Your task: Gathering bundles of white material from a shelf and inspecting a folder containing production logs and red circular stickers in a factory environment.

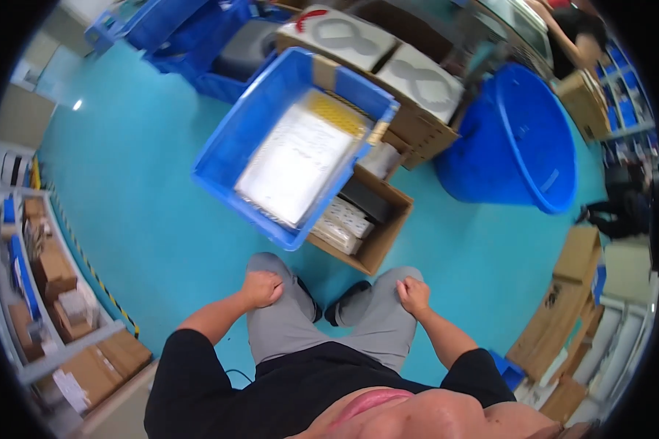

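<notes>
- Left hand [262, 287] clenched on left knee, gripping nothing.
- Right hand [414, 295] loose on right thigh, empty.
- Blue crate [231, 150] resting on open cardboard box [388, 219] just ahead, packets inside, untouched.

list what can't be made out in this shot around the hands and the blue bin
Head view only:
- Left hand and right hand rest on the knees; palms face down, hidden.
- Cardboard box: the blue bin covers most of its contents.
- Silvery packet in the bin: surface blurred.
- Shelf items at the left: warped by the rim.
</notes>
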{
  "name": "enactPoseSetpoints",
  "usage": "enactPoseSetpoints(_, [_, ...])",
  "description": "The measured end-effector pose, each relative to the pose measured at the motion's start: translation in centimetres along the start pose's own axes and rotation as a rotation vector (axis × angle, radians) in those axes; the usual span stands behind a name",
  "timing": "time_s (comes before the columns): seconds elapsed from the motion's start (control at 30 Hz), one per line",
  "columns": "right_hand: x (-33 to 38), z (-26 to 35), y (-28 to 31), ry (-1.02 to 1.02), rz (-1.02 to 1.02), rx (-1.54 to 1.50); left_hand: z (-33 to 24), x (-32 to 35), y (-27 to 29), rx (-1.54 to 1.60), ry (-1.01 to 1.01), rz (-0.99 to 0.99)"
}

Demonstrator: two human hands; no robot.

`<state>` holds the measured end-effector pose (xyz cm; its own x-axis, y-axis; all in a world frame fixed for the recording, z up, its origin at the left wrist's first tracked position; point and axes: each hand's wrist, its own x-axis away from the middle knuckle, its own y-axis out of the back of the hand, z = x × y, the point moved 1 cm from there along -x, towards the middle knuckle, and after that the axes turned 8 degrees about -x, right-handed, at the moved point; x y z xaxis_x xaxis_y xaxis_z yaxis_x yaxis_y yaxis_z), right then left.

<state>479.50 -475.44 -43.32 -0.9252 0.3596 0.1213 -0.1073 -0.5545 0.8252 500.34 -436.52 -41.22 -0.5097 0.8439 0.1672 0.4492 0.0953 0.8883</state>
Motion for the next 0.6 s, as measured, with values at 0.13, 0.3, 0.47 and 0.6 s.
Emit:
enactPoseSetpoints(0.13, [2.9,0.9,1.1,-0.030,0.083,-0.126,-2.8,1.2,1.6,0.012,0.025,0.163])
enactPoseSetpoints(0.3, [6.4,4.5,3.4,-0.221,0.341,-0.152,-7.7,4.2,4.6,-0.149,0.188,0.418])
enactPoseSetpoints(0.47, [12.5,9.2,8.1,-0.532,0.466,-0.463,-13.0,4.3,9.6,-0.085,0.340,0.597])
enactPoseSetpoints(0.6, [16.6,10.8,11.4,-0.673,0.256,-0.503,-13.1,4.3,13.5,0.054,0.312,0.598])
